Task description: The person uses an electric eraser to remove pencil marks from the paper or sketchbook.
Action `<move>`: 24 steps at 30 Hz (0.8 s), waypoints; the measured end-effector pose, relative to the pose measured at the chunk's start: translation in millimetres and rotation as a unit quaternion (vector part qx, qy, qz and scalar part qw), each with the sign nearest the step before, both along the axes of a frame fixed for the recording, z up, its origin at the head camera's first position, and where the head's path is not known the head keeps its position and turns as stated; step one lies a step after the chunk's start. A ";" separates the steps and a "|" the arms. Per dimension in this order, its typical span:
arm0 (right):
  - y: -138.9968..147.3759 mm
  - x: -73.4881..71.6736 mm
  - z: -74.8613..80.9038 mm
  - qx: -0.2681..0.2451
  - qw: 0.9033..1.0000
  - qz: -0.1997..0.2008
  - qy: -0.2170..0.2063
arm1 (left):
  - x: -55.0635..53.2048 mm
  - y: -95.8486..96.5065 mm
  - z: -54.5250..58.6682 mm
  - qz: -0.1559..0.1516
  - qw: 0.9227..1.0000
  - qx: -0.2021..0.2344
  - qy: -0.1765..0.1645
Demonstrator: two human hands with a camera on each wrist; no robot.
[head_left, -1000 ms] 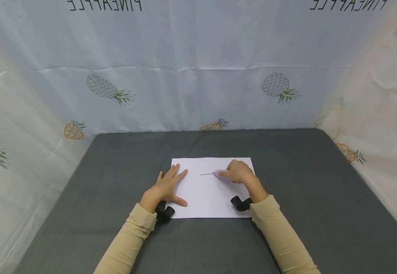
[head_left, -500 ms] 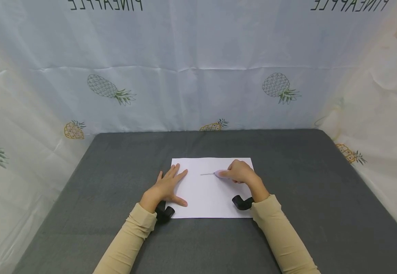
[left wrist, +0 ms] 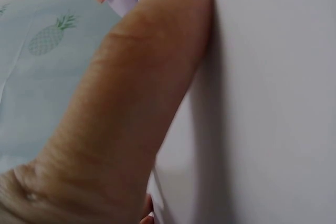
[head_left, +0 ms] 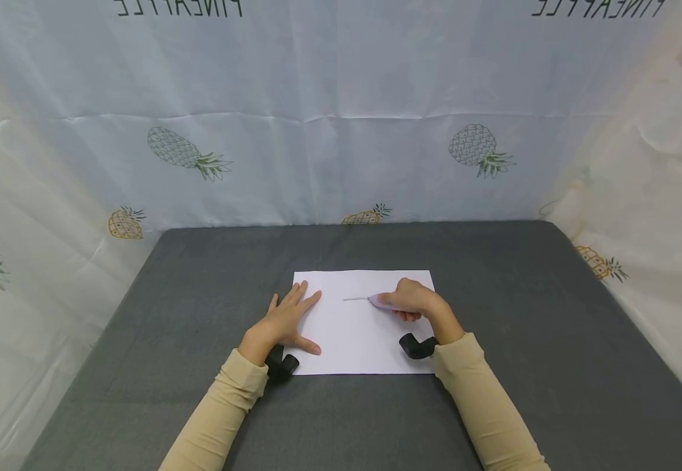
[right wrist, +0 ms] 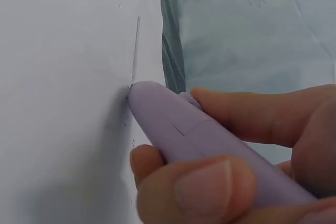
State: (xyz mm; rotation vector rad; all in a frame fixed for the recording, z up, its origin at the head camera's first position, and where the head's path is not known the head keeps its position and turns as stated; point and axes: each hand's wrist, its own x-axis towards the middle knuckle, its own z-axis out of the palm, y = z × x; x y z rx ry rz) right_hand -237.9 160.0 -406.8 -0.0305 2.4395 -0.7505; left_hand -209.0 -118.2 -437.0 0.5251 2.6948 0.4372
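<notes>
A white sheet of paper (head_left: 346,340) lies on the dark table, bearing a thin grey line (head_left: 355,299). My left hand (head_left: 284,322) rests on the sheet's left side, fingers spread. My right hand (head_left: 414,297) grips a lavender tool (head_left: 383,301), which looks like an electric eraser, its tip at the line's right end. In the right wrist view, thumb and fingers wrap the rounded lavender body (right wrist: 173,116), one finger on a small raised button. Small dark specks lie around the tip, which is partly hidden. The left wrist view shows the left hand (left wrist: 136,72) very close up.
A grey cloth (head_left: 523,314) covers the table. Behind and beside it hang pale curtains (head_left: 317,163) with printed pineapples. Black wrist-worn devices (head_left: 417,347) sit beneath both wrists, over the paper's near corners.
My right hand has shifted very slightly to the right and turned a little, so its lower fingers show more. The tool's tip stays by the line's right end. My left hand stays put.
</notes>
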 end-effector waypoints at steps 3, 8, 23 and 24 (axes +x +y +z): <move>2.2 -0.3 -0.5 -0.010 1.000 0.013 -0.006 | 0.1 -0.5 0.4 -0.001 1.000 0.000 0.000; 5.1 0.7 0.2 -0.015 0.999 0.027 -0.027 | 0.6 -0.8 0.8 0.000 1.000 0.003 0.001; -1.1 6.2 0.0 -0.011 0.997 0.046 -0.065 | 0.1 -1.4 0.0 -0.003 1.000 0.003 -0.001; -1.4 6.1 0.2 -0.008 0.997 0.049 -0.064 | 0.3 -1.5 0.2 -0.003 1.000 0.003 -0.001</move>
